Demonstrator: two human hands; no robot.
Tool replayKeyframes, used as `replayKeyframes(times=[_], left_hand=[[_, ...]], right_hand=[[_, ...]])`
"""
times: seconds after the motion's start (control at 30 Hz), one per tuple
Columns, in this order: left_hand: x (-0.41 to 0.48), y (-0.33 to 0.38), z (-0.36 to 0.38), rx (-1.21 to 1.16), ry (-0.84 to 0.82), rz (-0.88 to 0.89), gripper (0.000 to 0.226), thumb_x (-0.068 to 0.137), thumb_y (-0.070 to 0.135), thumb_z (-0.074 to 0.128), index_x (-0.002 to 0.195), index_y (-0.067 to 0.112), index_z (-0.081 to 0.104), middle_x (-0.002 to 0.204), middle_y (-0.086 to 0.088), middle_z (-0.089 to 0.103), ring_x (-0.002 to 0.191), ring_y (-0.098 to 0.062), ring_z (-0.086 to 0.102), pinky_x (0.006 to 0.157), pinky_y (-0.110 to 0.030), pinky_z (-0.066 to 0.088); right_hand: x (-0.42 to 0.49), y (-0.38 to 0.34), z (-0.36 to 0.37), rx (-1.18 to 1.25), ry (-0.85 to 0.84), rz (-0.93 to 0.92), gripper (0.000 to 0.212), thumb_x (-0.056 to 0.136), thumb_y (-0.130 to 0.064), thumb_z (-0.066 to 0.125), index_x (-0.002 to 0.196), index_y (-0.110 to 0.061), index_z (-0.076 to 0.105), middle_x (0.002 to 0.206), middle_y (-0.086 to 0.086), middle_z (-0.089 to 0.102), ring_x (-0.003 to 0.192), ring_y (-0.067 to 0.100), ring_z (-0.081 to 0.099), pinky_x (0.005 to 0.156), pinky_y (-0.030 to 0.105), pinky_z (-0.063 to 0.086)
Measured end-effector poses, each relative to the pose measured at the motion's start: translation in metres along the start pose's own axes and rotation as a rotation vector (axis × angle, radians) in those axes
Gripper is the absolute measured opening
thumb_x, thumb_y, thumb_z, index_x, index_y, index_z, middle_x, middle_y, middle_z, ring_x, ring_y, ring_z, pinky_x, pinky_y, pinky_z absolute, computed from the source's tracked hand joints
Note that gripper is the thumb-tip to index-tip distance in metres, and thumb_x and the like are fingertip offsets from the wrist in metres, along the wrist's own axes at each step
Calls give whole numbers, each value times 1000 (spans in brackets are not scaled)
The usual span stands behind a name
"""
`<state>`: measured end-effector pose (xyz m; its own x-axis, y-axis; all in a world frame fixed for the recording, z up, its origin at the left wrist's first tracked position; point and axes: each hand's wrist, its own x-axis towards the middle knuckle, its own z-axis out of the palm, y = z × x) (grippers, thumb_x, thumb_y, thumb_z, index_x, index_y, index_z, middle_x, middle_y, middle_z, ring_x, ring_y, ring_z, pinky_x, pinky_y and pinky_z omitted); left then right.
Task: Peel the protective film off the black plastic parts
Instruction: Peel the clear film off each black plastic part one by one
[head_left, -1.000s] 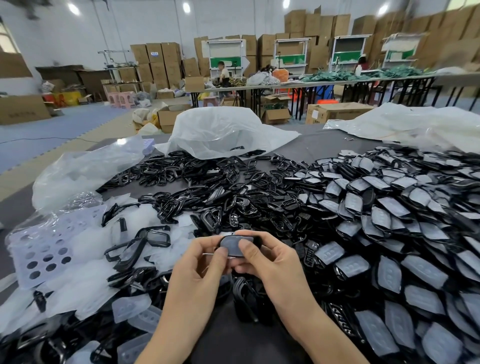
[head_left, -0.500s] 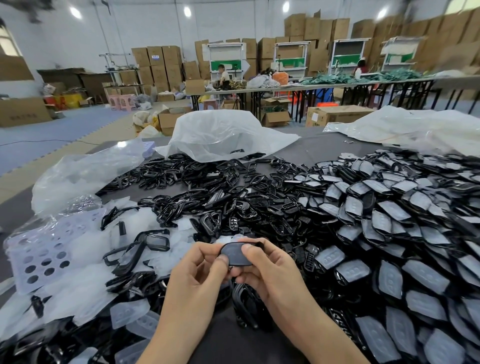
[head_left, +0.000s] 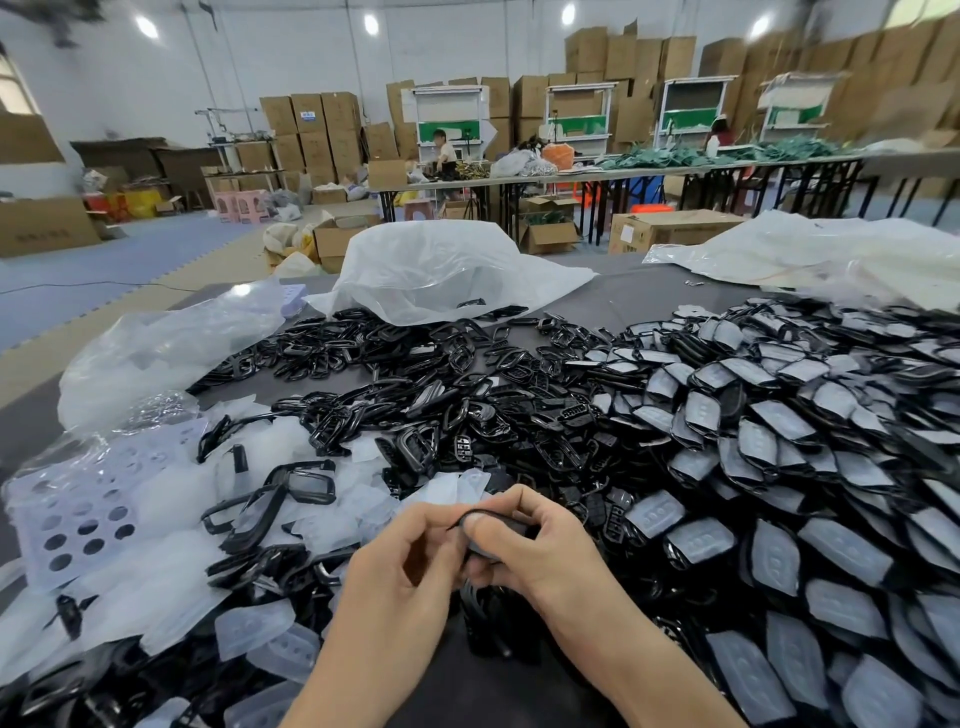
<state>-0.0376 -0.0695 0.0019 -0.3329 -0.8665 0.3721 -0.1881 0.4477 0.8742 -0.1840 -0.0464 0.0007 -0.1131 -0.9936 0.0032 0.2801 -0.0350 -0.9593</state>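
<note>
Hands meet above the near edge of the worktop (head_left: 628, 299), both closed on one black part (head_left: 511, 522). The right hand (head_left: 540, 545) grips it with the thumb pressed flat across its top and the fingers curled round its far side. The left hand (head_left: 410, 551) has its fingers curled, and its thumb and forefinger pinch the part's left end. Only a dark curved rim and a strip of the part show between the two hands; I cannot tell whether film still covers it or whether a film corner is between the left fingertips.

Filmed parts (head_left: 779, 441), each with a pale, cloudy cover, lie heaped along the right side of the worktop, from the near right corner back toward the far edge. Bare black frames (head_left: 441, 395) fill the middle, a loose tangle that reaches just beyond the hands. Loose films (head_left: 171, 499) cover the left side, with a few frames lying on them. A pale sheet (head_left: 78, 514) with round holes rests by the left edge. A crumpled white bag (head_left: 441, 270) sits at the far edge, some frames spilling from under it, and a clear bag (head_left: 156, 353) lies toward the far left corner.
</note>
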Motion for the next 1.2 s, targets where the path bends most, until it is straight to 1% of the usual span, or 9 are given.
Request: replayKeyframes(times=[0.13, 0.27, 0.43, 0.57, 0.73, 0.83, 0.9, 1.07, 1.2], left_hand=[[-1, -5, -2, 146, 16, 96, 33, 97, 10, 57, 105, 38, 71, 86, 14, 72, 82, -6, 69, 72, -14, 52], [-3, -4, 1, 183, 42, 165, 29, 98, 31, 48, 116, 48, 63, 88, 14, 70, 78, -11, 69, 69, -21, 54], [-5, 2, -3, 507, -55, 359, 36, 99, 34, 43, 132, 43, 56, 104, 23, 66, 81, 4, 63, 66, -20, 51], [-6, 6, 2, 528, -143, 430, 41, 89, 23, 49, 124, 40, 62, 92, 21, 69, 70, 8, 57, 55, -12, 48], [-12, 3, 11, 480, -242, 443, 43, 86, 17, 50, 115, 45, 67, 81, 17, 67, 60, 2, 57, 51, -22, 51], [-8, 4, 8, 449, -159, 527, 37, 85, 11, 53, 105, 37, 70, 76, 16, 60, 58, 8, 49, 53, -9, 41], [-8, 1, 4, 378, 3, 484, 34, 87, 17, 52, 105, 41, 69, 74, 17, 58, 55, 11, 45, 52, -7, 38], [-3, -6, 3, 146, 165, 135, 17, 97, 48, 50, 110, 52, 61, 67, -1, 59, 54, -16, 54, 55, -32, 48], [1, -1, 3, -51, 75, 3, 26, 96, 20, 58, 99, 43, 69, 72, -2, 68, 60, -17, 63, 56, -25, 52]], right_hand=[[-3, -3, 2, -123, 27, -51, 9, 88, -3, 66, 85, -8, 60, 69, 4, 67, 59, 14, 61, 58, 22, 51], [-3, -7, 3, -82, 108, -89, 7, 87, -3, 62, 83, -6, 57, 64, 6, 62, 57, 12, 56, 56, 19, 48], [0, -6, 2, 33, 208, -121, 14, 88, -4, 60, 77, -8, 52, 57, 5, 51, 54, 14, 51, 57, 21, 48], [4, 0, -2, 53, 258, -113, 24, 87, -2, 62, 70, -16, 51, 61, 3, 53, 57, 15, 45, 56, 25, 43], [5, -3, -5, 62, 268, -72, 31, 86, -9, 65, 62, -24, 54, 59, 8, 57, 54, 17, 52, 54, 27, 43], [4, -5, -4, 103, 236, -73, 42, 86, -5, 64, 54, -28, 50, 56, -1, 49, 50, 14, 48, 50, 25, 40], [2, -6, -3, 97, 209, -67, 44, 87, -4, 63, 53, -28, 48, 55, -2, 46, 49, 12, 44, 48, 22, 40], [-3, -7, 1, 114, 90, -37, 32, 88, -2, 65, 64, -18, 51, 66, 7, 54, 50, 17, 51, 49, 23, 47], [-5, -6, 9, 182, -23, -37, 25, 85, -7, 75, 66, -18, 62, 73, 8, 65, 54, 17, 59, 51, 24, 50]])
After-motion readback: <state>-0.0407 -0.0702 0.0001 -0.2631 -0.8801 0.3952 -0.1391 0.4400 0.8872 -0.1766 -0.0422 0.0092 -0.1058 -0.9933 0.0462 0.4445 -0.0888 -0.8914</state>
